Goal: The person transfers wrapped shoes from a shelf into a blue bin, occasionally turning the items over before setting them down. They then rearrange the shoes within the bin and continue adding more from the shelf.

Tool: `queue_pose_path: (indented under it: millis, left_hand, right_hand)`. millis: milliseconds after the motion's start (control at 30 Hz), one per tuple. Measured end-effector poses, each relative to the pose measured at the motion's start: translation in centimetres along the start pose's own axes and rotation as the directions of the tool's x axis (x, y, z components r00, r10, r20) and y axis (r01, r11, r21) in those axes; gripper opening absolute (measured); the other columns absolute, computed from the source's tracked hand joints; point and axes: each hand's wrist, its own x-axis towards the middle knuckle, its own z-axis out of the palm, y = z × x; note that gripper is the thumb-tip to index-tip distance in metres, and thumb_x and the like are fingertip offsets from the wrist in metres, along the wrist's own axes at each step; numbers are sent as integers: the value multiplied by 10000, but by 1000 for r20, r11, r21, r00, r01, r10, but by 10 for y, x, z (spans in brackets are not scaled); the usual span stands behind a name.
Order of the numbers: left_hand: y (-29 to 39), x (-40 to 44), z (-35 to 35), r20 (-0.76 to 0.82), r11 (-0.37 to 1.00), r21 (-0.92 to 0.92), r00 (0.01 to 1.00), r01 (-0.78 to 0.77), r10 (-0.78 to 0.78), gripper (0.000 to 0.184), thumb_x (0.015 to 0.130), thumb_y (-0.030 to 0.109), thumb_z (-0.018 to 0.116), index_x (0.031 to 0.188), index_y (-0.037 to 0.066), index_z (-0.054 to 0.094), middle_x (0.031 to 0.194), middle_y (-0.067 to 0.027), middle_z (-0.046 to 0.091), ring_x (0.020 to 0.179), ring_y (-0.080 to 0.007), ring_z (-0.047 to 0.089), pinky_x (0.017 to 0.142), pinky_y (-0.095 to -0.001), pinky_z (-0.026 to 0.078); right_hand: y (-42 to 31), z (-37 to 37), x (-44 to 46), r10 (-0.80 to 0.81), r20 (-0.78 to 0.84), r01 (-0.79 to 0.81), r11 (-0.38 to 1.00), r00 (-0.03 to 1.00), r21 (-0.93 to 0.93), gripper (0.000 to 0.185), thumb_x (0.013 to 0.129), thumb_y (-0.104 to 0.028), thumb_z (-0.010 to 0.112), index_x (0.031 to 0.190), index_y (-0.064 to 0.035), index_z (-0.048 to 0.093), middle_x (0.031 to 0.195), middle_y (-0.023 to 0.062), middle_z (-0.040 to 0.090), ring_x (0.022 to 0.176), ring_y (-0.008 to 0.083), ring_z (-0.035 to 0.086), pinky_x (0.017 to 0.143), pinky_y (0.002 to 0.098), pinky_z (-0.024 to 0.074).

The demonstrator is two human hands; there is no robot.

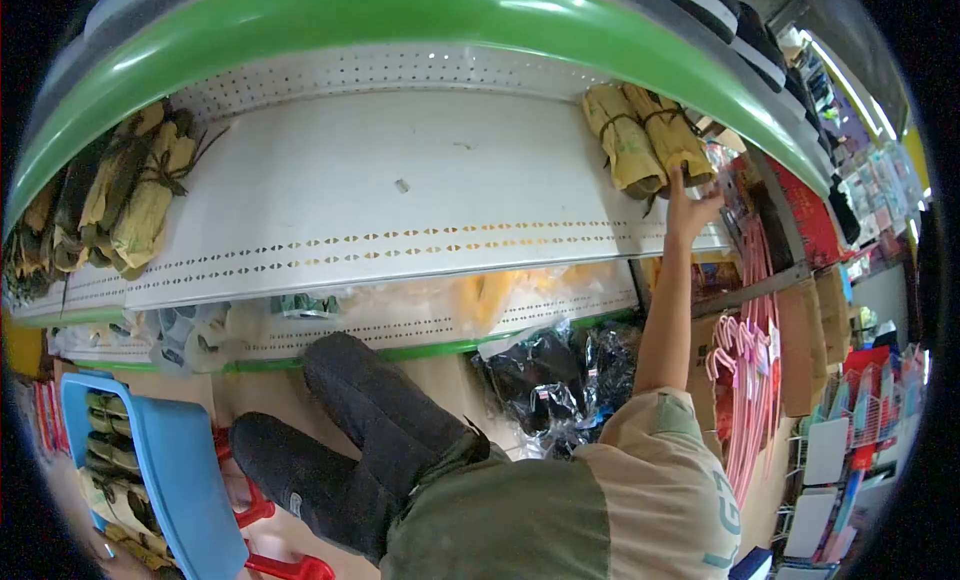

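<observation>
1. Bundles [624,145] in yellow paper and dark string, 2 of them, lie side by side on the white shelf [320,180], at upper right of the frame.
2. The right hand [692,210] touches the low end of the right bundle [670,135]. I can't tell if its fingers close around it.
3. The left hand [95,540] is blurry at lower left, by the blue basket [190,480]. I can't tell if it grips anything.
4. A hard push could roll the right bundle, since it looks round, and bump its neighbor or send it over the front edge.
5. Loose string could catch a finger and come undone.
6. Pink hangers [745,370] hang near the right forearm, so a fast pull could snag them.
7. The green rim [400,20] bends across the top; lifting high might bump it.
8. Sideways looks roomiest: wide white shelf top shows between these 2 and the pile [145,190] at upper left.
</observation>
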Motion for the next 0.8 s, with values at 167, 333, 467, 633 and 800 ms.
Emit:
queue_pose_path:
  millis: [167,333,467,633,800]
  left_hand:
    - [70,-7,7,-50,958,-199,978,-209,203,512,999,362,603,1340,-17,553,1291,-199,602,1204,-282,576,974,-421,496]
    - [156,-38,-14,33,909,-382,980,-168,195,442,1035,292,545,1355,-13,531,1366,-177,557,1255,-277,542,1012,-432,482]
    - [180,-55,-4,62,806,-564,965,-177,255,392,1037,206,537,1354,-23,518,1416,-173,508,1263,-292,536,1028,-393,489]
    - [239,-70,-43,140,737,-668,955,-103,261,368,1037,144,517,1353,-44,510,1431,-173,493,1293,-284,520,1012,-386,490]
    - [263,-82,-74,167,634,-774,961,-10,219,279,999,70,527,1234,-69,584,1386,-196,535,1283,-315,515,1097,-439,377]
  right_hand:
    - [67,24,76,38,234,-79,983,972,166,1028,741,-432,878,1421,152,375,1301,239,569,1229,291,533,1010,369,439]
    - [46,-4,95,198,554,-374,900,808,224,792,748,-407,874,1277,111,591,1196,132,671,1088,204,619,965,314,463]
    - [49,1,95,276,518,-459,847,810,267,665,785,-352,853,1235,84,631,1165,102,686,1056,173,630,917,304,484]
    - [56,26,94,277,516,-571,568,811,592,467,874,-306,770,1195,12,653,1113,83,697,1005,170,659,843,299,519]
    - [-30,-7,55,313,604,-679,285,733,676,380,977,-297,642,1249,-42,569,1227,86,628,1102,214,621,933,362,523]
